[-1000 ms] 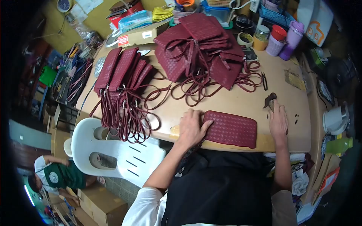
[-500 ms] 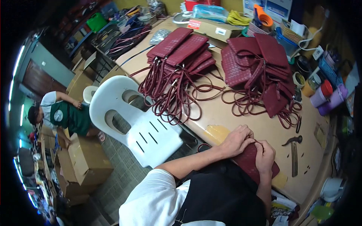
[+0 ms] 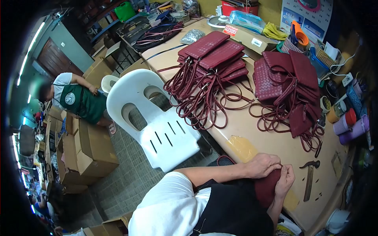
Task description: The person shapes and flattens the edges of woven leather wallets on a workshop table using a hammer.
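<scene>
At the near edge of the table, a maroon leather pouch [image 3: 265,190] is held between my two hands. My left hand [image 3: 263,165] pinches its upper edge, fingers closed. Close beside it, my right hand [image 3: 285,180] grips the pouch's right side near the same edge, fingers bent. The fingertips of both hands nearly meet, and whatever small part lies between them is hidden. A hammer [image 3: 310,181] with a wooden handle lies to the right of my right hand, with small dark bits around it.
Two piles of maroon woven pouches with looped straps, a left pile [image 3: 214,59] and a right pile [image 3: 285,74], cover the table's far part. A white plastic chair [image 3: 173,137] stands at left. Beyond it, a person in a green apron [image 3: 80,98] stands by cardboard boxes [image 3: 88,147].
My view has turned, so the table and piles sit further right and the hands lower. Both hands still hold the pouch, their fingertips close together. The person in green now leans forward less.
</scene>
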Demonstrator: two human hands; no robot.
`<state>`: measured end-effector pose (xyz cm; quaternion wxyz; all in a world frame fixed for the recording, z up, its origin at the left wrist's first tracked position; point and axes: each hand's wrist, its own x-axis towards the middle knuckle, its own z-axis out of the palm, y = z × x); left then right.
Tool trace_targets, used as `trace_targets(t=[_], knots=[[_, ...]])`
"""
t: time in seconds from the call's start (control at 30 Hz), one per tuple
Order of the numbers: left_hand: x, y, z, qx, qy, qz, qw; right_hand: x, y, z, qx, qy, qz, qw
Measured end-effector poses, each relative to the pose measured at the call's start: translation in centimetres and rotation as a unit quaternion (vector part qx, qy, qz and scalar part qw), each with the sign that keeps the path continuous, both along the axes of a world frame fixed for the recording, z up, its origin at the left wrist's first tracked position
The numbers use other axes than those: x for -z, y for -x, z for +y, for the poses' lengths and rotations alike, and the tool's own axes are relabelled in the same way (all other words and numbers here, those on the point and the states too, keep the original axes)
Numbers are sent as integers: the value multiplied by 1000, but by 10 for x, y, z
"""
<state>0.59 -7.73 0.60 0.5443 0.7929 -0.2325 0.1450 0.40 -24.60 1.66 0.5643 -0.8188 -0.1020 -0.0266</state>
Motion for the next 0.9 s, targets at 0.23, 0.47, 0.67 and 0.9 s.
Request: trace_targets(t=[0.23,0.47,0.67,0.9], knots=[[1,0,5,23,14,48,998,9,6,12,32,-50,1,998],[-7,3,2,85,57,91,991,14,-1,-1,-2,-47,8,999],[15,9,4,74,-13,104,992,15,3,10,51,5,-32,998],[17,11,3,72,17,92,993,0,7,10,32,84,-92,992]])
